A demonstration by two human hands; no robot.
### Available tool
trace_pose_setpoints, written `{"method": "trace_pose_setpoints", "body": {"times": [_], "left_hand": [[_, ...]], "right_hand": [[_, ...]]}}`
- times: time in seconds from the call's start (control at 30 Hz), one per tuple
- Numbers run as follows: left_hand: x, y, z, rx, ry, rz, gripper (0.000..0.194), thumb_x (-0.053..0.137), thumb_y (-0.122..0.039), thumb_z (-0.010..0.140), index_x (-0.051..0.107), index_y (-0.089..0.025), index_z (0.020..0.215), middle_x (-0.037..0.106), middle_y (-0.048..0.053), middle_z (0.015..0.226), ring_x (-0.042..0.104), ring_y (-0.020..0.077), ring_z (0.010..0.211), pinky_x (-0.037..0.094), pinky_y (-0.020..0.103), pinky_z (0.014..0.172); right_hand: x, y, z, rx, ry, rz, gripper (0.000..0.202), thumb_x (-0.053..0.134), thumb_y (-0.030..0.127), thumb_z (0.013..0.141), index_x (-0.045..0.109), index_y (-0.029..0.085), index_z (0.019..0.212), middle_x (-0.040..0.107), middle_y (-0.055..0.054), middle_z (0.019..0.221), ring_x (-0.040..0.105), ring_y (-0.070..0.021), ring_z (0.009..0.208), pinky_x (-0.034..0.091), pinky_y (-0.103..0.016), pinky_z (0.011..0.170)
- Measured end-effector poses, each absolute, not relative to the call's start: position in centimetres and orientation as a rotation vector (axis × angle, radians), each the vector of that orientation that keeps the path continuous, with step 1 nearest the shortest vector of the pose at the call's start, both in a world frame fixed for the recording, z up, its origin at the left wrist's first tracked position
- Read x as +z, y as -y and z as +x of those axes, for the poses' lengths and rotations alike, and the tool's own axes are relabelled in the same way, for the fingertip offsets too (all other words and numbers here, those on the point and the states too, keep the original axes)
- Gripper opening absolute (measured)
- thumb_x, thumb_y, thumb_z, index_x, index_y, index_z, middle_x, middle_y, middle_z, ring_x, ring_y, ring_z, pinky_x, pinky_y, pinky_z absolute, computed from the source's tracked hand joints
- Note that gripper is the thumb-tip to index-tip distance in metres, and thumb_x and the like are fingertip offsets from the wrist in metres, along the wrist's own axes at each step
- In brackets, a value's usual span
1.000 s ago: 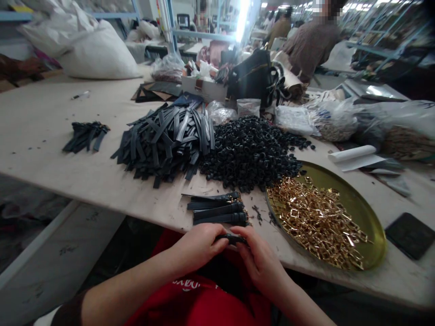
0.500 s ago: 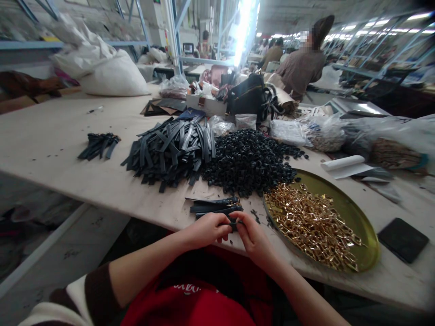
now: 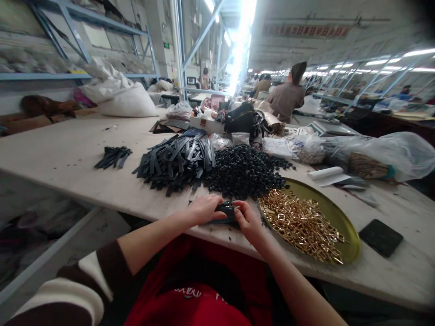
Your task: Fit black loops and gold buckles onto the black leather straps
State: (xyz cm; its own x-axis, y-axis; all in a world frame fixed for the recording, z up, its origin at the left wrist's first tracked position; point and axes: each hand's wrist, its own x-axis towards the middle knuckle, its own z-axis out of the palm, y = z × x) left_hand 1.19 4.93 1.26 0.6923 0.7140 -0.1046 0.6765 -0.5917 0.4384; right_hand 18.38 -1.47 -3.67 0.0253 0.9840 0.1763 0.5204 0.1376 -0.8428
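Near the table's front edge, my left hand (image 3: 206,209) is closed on dark straps (image 3: 227,209), its fingers over their left part. My right hand (image 3: 247,219) pinches the right end of the same straps between thumb and fingers. A bit of gold metal glints between the hands. Behind them lie a heap of long black strips (image 3: 176,163) and, beside it, a pile of small black loops (image 3: 243,170). To the right, a round golden tray (image 3: 351,240) holds many gold buckles (image 3: 299,222). How many straps lie under my fingers is hidden.
A small strap bundle (image 3: 113,157) lies at the left. A dark flat square (image 3: 380,237) is right of the tray. Plastic bags (image 3: 404,156), a white roll (image 3: 326,175) and a black bag (image 3: 239,120) lie farther back. A person (image 3: 285,97) stands beyond the table.
The view has tilted up. Both hands have moved forward from the table's edge onto the straps lying there, and the dark piece between them is now over that bundle.
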Motion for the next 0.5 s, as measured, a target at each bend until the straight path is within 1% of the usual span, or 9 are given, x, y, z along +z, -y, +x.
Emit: {"method": "trace_pose_setpoints", "body": {"times": [0.03, 0.1, 0.17, 0.23, 0.3, 0.37, 0.43, 0.5], "left_hand": [[0.9, -5.0, 1.0, 0.124, -1.091, 2.509, 0.05, 0.059, -0.041, 0.069, 0.051, -0.014, 0.11, 0.057, 0.013, 0.11, 0.052, 0.0296, 0.101, 0.04, 0.037, 0.083], [-0.2, -4.9, 0.7, 0.122, -1.075, 2.601, 0.062, 0.063, -0.036, 0.066, 0.043, -0.012, 0.12, 0.052, 0.016, 0.118, 0.048, 0.0312, 0.107, 0.037, 0.04, 0.089], [-1.2, -4.5, 0.7, 0.105, -1.043, 2.671, 0.061, 0.062, -0.028, 0.066, 0.042, -0.009, 0.121, 0.054, 0.018, 0.116, 0.05, 0.0306, 0.106, 0.039, 0.04, 0.089], [-1.6, -3.7, 0.8, 0.076, -1.032, 2.716, 0.06, 0.061, -0.023, 0.065, 0.043, -0.007, 0.12, 0.056, 0.019, 0.111, 0.053, 0.0309, 0.102, 0.042, 0.04, 0.086], [-1.3, -2.7, 1.2, 0.013, -1.03, 2.733, 0.06, 0.065, -0.023, 0.06, 0.048, -0.005, 0.115, 0.059, 0.02, 0.105, 0.057, 0.0311, 0.094, 0.047, 0.04, 0.079], [-0.8, -2.1, 1.7, -0.067, -1.033, 2.726, 0.051, 0.067, -0.02, 0.057, 0.056, -0.005, 0.104, 0.061, 0.019, 0.1, 0.059, 0.0298, 0.088, 0.05, 0.038, 0.074], [-0.6, -2.4, 2.3, -0.144, -1.027, 2.698, 0.033, 0.067, -0.012, 0.056, 0.063, -0.008, 0.088, 0.065, 0.015, 0.092, 0.061, 0.0272, 0.081, 0.052, 0.035, 0.069], [-1.1, -3.2, 2.6, -0.188, -1.015, 2.661, 0.025, 0.068, -0.009, 0.054, 0.065, -0.009, 0.078, 0.066, 0.013, 0.086, 0.062, 0.0259, 0.075, 0.053, 0.035, 0.062]], "right_hand": [[-3.8, 1.0, 18.8, 0.606, 1.665, -1.541, 0.027, 0.041, 0.035, 0.083, 0.053, 0.019, 0.102, 0.06, -0.005, 0.085, 0.056, -0.0175, 0.077, 0.045, -0.03, 0.07], [-4.2, 0.1, 19.4, 0.441, 1.708, -1.623, 0.026, 0.046, 0.035, 0.08, 0.058, 0.018, 0.096, 0.06, -0.009, 0.097, 0.055, -0.0216, 0.092, 0.041, -0.034, 0.083], [-4.9, -0.3, 19.6, 0.395, 1.679, -1.664, 0.03, 0.043, 0.037, 0.081, 0.06, 0.016, 0.095, 0.06, -0.012, 0.102, 0.054, -0.0236, 0.097, 0.039, -0.037, 0.087], [-6.0, -0.1, 19.0, 0.387, 1.656, -1.687, 0.039, 0.035, 0.039, 0.084, 0.057, 0.013, 0.103, 0.06, -0.014, 0.103, 0.055, -0.0237, 0.098, 0.041, -0.037, 0.087], [-7.0, 0.7, 18.1, 0.409, 1.643, -1.687, 0.049, 0.025, 0.042, 0.085, 0.052, 0.01, 0.11, 0.059, -0.016, 0.107, 0.054, -0.0245, 0.1, 0.041, -0.039, 0.087], [-8.1, 1.4, 17.5, 0.44, 1.627, -1.701, 0.059, 0.02, 0.045, 0.084, 0.048, 0.003, 0.114, 0.056, -0.022, 0.109, 0.053, -0.0295, 0.1, 0.04, -0.045, 0.086], [-9.3, 1.4, 17.8, 0.44, 1.61, -1.815, 0.063, 0.021, 0.05, 0.082, 0.047, 0.003, 0.117, 0.056, -0.022, 0.108, 0.053, -0.0312, 0.1, 0.041, -0.044, 0.085], [-10.4, 0.4, 18.5, 0.478, 1.679, -1.866, 0.065, 0.023, 0.053, 0.081, 0.047, 0.005, 0.118, 0.058, -0.021, 0.105, 0.055, -0.0325, 0.096, 0.043, -0.044, 0.08]]}}
